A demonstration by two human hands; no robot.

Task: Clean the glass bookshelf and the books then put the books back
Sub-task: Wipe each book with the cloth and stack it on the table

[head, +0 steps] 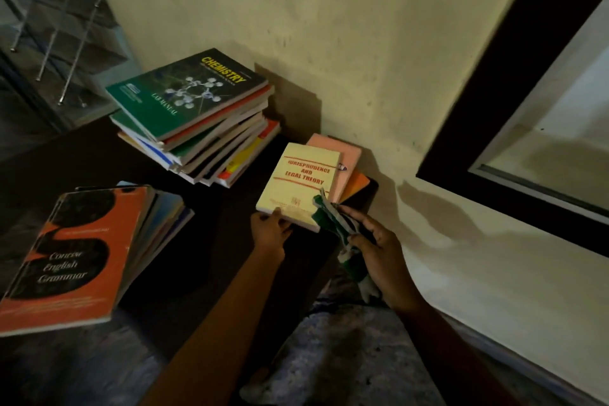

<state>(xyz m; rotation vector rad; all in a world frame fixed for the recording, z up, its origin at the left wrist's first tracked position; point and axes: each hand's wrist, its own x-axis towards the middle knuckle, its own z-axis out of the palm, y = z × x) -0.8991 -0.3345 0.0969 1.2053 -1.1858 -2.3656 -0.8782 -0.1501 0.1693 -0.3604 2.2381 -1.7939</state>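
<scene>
A yellow book titled Jurisprudence and Legal Theory (301,181) lies on a small pile by the wall, over a pink book (344,155) and an orange one (357,183). My left hand (272,231) grips its near left corner. My right hand (375,247) holds a green and white cloth (333,219) whose end touches the book's near right corner. A tall stack topped by a green Chemistry lab manual (188,92) stands behind. Another stack topped by an orange Concise English Grammar (75,257) sits at the left. The glass bookshelf (56,33) stands at the upper left.
The books rest on a dark table (211,241) pushed against a cream wall (329,26). A dark-framed window (514,102) with a pale sill fills the right side. Grey mottled floor (346,356) shows below my arms.
</scene>
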